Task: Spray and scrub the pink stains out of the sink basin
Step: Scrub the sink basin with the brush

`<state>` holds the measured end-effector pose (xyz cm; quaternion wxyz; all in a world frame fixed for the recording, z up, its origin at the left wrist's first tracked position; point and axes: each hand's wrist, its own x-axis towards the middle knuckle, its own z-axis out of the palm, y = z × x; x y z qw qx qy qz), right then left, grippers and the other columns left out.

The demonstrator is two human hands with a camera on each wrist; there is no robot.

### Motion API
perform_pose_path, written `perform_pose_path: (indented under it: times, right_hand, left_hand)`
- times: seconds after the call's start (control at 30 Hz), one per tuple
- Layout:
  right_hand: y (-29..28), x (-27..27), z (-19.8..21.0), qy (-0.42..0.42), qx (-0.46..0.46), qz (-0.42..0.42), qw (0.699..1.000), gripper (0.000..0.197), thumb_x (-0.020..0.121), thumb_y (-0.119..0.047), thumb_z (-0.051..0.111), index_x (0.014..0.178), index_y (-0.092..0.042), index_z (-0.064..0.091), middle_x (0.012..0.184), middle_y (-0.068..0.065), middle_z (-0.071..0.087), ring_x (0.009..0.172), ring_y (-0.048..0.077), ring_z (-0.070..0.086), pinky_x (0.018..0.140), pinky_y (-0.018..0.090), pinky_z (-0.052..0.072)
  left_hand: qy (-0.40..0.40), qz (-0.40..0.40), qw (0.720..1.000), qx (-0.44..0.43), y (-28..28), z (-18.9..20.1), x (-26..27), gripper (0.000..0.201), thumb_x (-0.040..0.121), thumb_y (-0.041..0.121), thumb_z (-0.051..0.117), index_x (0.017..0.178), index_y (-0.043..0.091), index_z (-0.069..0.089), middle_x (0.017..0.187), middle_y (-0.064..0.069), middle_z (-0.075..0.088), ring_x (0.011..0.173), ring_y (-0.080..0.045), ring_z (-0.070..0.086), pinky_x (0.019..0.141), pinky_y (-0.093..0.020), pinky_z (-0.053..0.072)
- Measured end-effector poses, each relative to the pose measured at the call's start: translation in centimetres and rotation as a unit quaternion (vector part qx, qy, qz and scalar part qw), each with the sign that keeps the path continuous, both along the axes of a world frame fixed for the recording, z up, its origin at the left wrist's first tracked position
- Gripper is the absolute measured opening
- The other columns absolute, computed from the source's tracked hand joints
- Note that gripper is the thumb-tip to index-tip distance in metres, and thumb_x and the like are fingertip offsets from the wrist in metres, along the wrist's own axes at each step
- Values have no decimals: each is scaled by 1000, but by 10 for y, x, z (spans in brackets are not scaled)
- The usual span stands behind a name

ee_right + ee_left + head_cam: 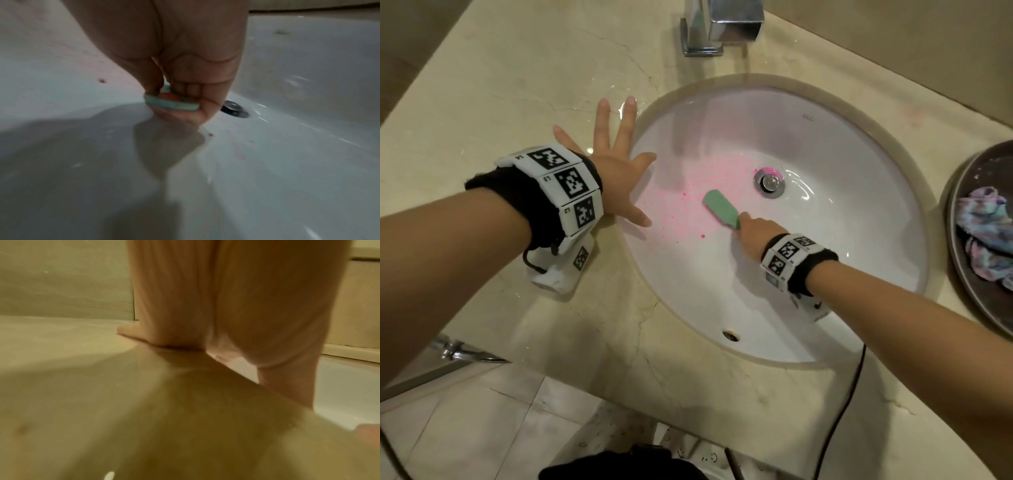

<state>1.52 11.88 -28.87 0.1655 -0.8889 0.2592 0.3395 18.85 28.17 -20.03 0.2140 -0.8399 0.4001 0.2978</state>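
A white oval sink basin (842,240) is set in a beige marble counter (500,85). Pink stains (681,205) speckle its left slope, and a pink patch lies beside the metal drain (769,182). My right hand (751,229) grips a green scrub brush (722,208) whose head lies on the stained area; in the right wrist view the fingers (191,91) curl round the green brush handle (171,103). My left hand (616,164) rests flat on the counter at the basin's left rim, fingers spread, thumb over the edge. The left wrist view shows that palm (226,305) pressed on the counter.
A chrome faucet (719,27) stands behind the basin. A dark round tray (962,212) holding a multicoloured cloth (986,233) sits at the right edge. A black cable (842,411) runs over the counter's front. An overflow hole (731,335) marks the near basin wall.
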Motion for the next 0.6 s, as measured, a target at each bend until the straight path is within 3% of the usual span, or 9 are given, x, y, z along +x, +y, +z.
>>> perform_pose_path:
  times: [0.13,0.27,0.37,0.5,0.6]
  right_hand:
    - [-23,3,-5,-9,-41,-65,997,21,98,-18,33,108,-5,45,102,13,63,80,28,57,67,34,44]
    - [-3,20,-5,-17,6,-84,996,25,99,-19,33,112,-2,46,108,14,61,81,28,54,69,34,40]
    - [27,30,-1,-4,58,-33,998,28,100,-20,34,118,-1,44,112,15,59,93,31,57,71,32,38]
    - [53,19,-1,3,119,46,992,32,100,-25,37,118,0,42,111,18,59,80,28,51,67,30,36]
    - [44,-1,4,20,105,89,990,33,100,-26,35,120,0,40,111,19,59,93,33,58,69,31,36]
  left_hand:
    - [-1,-1,1000,3,0,0,0,105,66,69,65,148,36,9,136,-11,-52,130,-42,-39,94,-78,4]
    - [3,0,1000,4,0,0,0,105,66,69,66,148,36,10,136,-11,-52,129,-41,-40,94,-78,4]
    - [4,2,1000,7,-1,2,-1,103,67,67,66,148,35,11,136,-11,-52,129,-42,-40,94,-78,3]
    - [5,4,1000,1,0,2,0,103,66,67,67,148,34,12,137,-11,-51,130,-41,-39,93,-79,4]
    - [5,2,1000,-2,0,1,0,104,66,67,67,148,34,12,137,-11,-51,129,-42,-40,93,-79,4]
